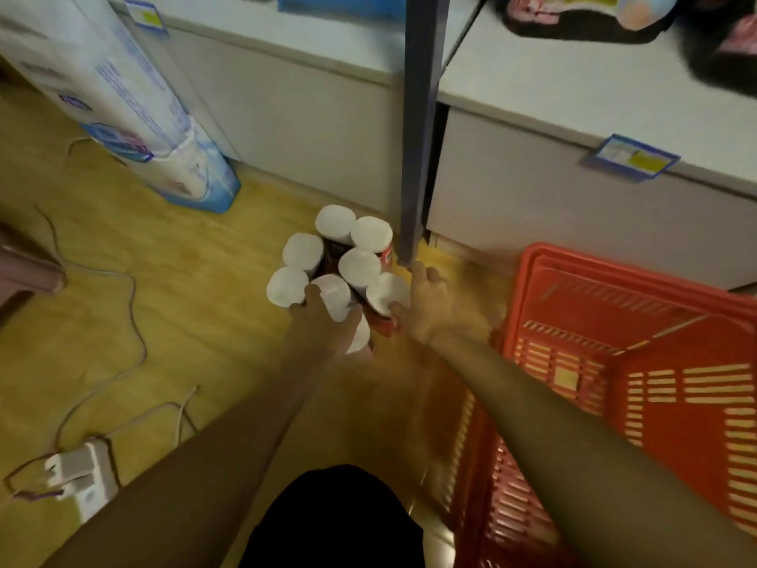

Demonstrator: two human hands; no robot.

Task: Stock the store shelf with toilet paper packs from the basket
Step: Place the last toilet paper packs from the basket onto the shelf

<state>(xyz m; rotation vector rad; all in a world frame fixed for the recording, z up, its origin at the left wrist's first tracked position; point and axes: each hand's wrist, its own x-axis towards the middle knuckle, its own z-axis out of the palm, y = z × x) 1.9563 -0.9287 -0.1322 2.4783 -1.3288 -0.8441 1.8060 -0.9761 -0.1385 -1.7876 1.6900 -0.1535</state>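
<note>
Two hands, left hand [323,317] and right hand [426,305], are gripping one plastic-wrapped toilet paper pack [340,264], seven white roll ends showing, beside one red slatted plastic basket [639,362].

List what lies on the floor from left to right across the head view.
Power strip → tall blue-and-white pack leaning against the shelf → toilet paper pack, gripped by left hand and right hand → blue shelf post → red basket.

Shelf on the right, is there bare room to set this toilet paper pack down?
Yes: the right shelf is bare between the blue post and the price tag. Its back corner is crowded by dark slippers. The pack stands by the post.
</note>
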